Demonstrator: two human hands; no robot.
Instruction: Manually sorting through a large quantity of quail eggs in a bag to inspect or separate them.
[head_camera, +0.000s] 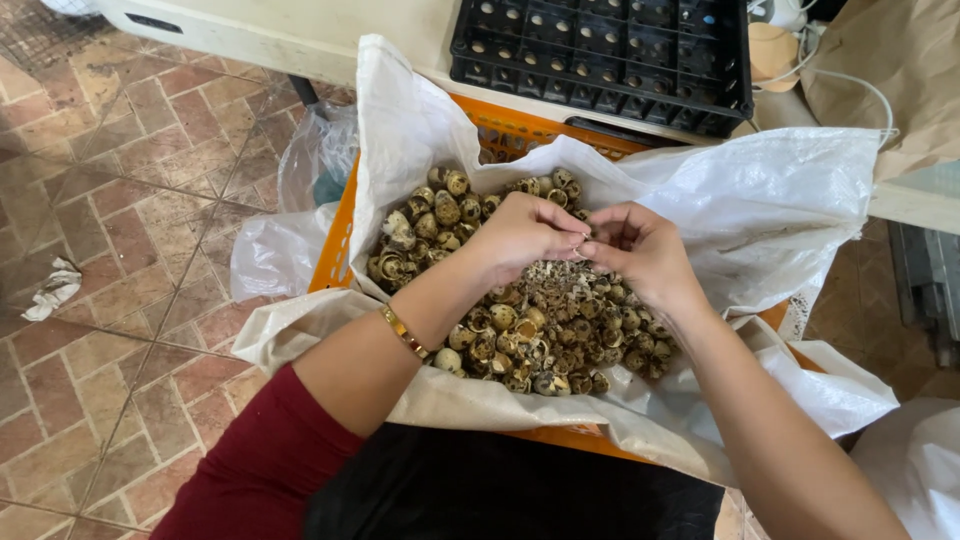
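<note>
We judge peeling underway: our left hand (522, 232) and right hand (640, 250) pinch one small egg (580, 247) above the shells (520, 335); next, careful picking.

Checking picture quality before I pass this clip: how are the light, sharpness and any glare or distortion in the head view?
Head view: even, soft daylight, only faint shadows under the left hand and right hand; the white sack is bright, nearly blown out; the speckled eggshells are fairly sharp, fingertips slightly soft; the black tray edges lean from wide-angle distortion.
</note>
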